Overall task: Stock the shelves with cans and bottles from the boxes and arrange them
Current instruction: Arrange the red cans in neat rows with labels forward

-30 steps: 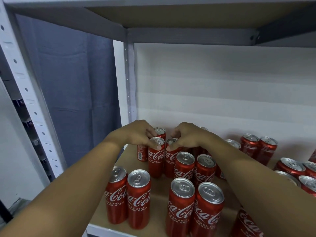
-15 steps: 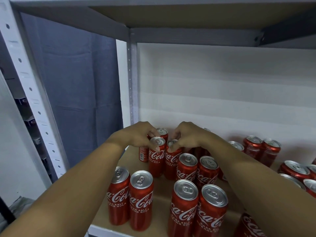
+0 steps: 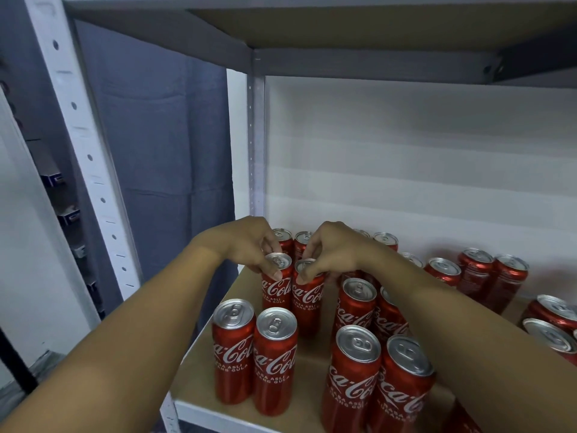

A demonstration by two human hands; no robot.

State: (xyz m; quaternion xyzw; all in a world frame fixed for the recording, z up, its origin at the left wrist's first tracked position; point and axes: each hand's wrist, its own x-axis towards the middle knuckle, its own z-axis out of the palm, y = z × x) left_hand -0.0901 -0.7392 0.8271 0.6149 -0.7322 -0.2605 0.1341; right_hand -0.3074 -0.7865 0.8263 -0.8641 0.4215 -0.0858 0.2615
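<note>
Several slim red cola cans stand in pairs on a wooden shelf (image 3: 309, 404). My left hand (image 3: 246, 242) grips the rim of one upright can (image 3: 275, 292) in the left column. Right beside it my right hand (image 3: 331, 248) pinches the top of the neighbouring can (image 3: 307, 300). The two held cans touch side by side. Behind them a further pair (image 3: 292, 242) stands against the back wall, partly hidden by my fingers.
A front pair of cans (image 3: 254, 351) stands near the shelf edge, another pair (image 3: 376, 379) to its right. More cans (image 3: 493, 276) crowd the right side. A metal upright (image 3: 256, 145) marks the back left corner; the upper shelf (image 3: 374, 26) hangs overhead.
Both hands have drawn slightly toward me with their two cans, so the rear pair by the wall now shows more clearly. The view has shifted a little.
</note>
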